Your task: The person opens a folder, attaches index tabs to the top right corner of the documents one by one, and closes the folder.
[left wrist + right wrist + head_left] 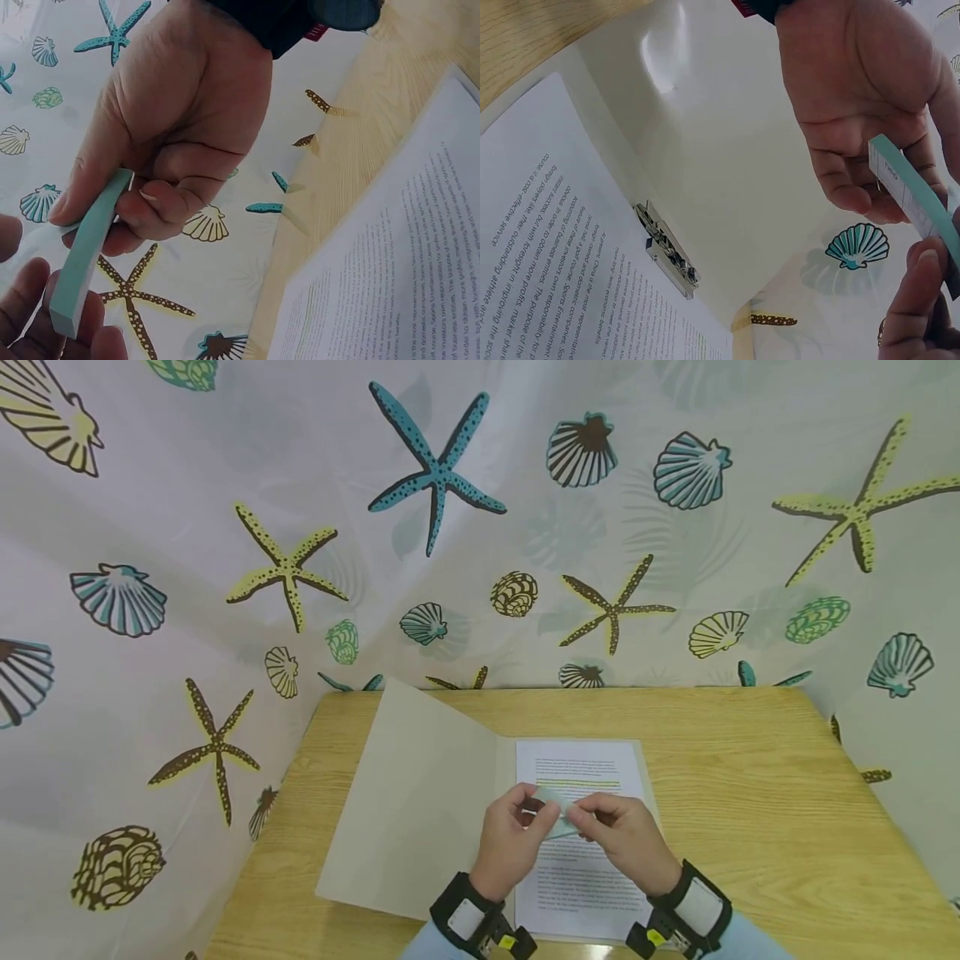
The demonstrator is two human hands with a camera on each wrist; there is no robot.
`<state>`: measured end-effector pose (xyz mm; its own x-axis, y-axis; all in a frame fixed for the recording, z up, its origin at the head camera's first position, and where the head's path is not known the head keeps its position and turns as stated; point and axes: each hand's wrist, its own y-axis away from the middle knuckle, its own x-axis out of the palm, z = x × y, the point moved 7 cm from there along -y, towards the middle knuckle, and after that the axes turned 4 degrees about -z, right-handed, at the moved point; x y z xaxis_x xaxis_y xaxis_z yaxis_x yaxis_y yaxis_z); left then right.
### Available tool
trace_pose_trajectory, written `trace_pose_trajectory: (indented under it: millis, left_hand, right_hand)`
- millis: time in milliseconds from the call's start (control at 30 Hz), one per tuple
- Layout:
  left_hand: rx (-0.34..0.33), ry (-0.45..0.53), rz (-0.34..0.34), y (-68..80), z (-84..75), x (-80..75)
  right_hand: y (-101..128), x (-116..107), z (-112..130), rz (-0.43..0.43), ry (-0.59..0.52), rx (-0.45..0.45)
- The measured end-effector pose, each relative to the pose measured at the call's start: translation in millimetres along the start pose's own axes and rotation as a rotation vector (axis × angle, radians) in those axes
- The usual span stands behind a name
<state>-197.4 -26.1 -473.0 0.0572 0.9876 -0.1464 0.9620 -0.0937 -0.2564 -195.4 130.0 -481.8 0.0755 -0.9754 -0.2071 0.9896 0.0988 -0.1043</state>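
A pale teal pad of sticky notes (552, 797) is held between both hands above the printed page (570, 881). My left hand (510, 837) grips its left side, the thumb on top and the fingers curled under. The right hand (628, 837) pinches at its right edge with thumb and forefinger. In the left wrist view the pad (82, 262) shows edge-on, and a pale sheet seems to lift off its face between the two thumbs. Printing shows on the pad's side (900, 184) in the right wrist view.
An open cream folder (420, 793) lies on the wooden table (780, 793), its cover spread to the left. A metal clip (666, 251) sits by the folder's spine. One yellow highlighted line (577, 782) crosses the page. Patterned cloth (480, 527) surrounds the table's back and sides.
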Motion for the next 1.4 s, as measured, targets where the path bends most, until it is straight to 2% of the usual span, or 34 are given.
trace_pose_trajectory:
  millis: [233, 433, 567, 633, 733, 800, 867, 1100, 1233, 1400]
  left_hand:
    - [-0.054, 0.011, -0.060, 0.7, -2.1, -5.3]
    - [-0.083, 0.008, -0.115, 3.4, 2.1, -13.8]
    - [-0.102, 0.002, -0.137, 6.2, 3.4, -21.8]
    - [-0.121, 0.004, -0.141, 8.9, -3.6, -25.6]
    - [-0.173, 0.006, -0.144, 12.5, 0.6, -28.3]
    - [-0.190, 0.008, -0.147, 14.8, 7.2, -30.0]
    - [-0.202, 0.007, -0.152, 16.7, 20.5, -30.9]
    - [-0.216, -0.019, -0.166, 21.2, 30.6, -34.8]
    - [-0.246, -0.014, -0.170, 23.1, 32.6, -35.7]
    - [-0.239, -0.021, -0.166, 22.8, 31.6, -33.6]
  right_hand:
    - [1, 4, -1, 0.045, 0.025, -0.038]
    - [2, -1, -10, 0.074, 0.093, 0.021]
    - [-1, -13, -22, 0.064, 0.169, 0.066]
    - [-5, -26, -32, 0.042, 0.237, 0.086]
    - [-12, -54, -47, -0.017, 0.351, 0.117]
    - [-17, -77, -56, -0.059, 0.423, 0.135]
    - [-23, -101, -61, -0.107, 0.475, 0.148]
    - [-55, -175, -86, -0.311, 0.626, 0.167]
    - [-77, -194, -104, -0.399, 0.674, 0.169]
    - [-96, -200, -123, -0.446, 0.703, 0.213]
